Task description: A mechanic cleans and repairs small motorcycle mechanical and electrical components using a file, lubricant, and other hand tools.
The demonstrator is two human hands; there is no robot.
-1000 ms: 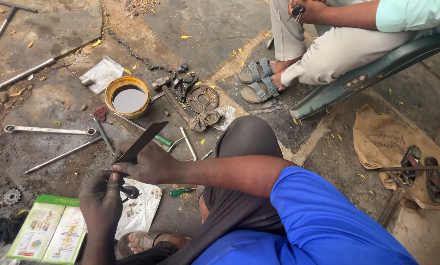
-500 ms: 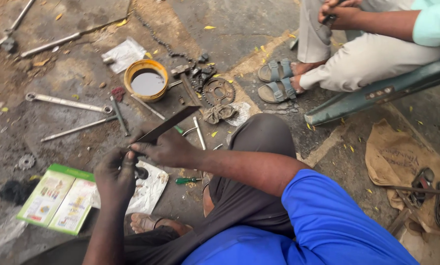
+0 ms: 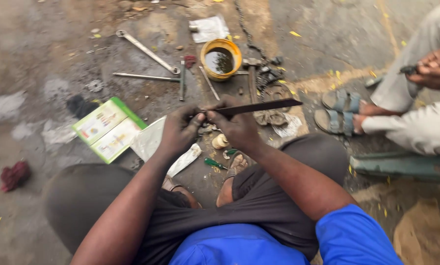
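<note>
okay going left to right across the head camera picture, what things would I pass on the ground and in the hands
Red rag → green-edged booklet → left hand → right hand holding a flat dark file → a seated person's sandals → that person's hands.

The scene is lit evenly by soft daylight; no hard shadows are cast on the ground (image 3: 43, 54); slight motion blur is seen throughout, and the edges appear stretched, perhaps by a wide lens; a faint sheen is shown on the liquid in the yellow bowl (image 3: 221, 59).
</note>
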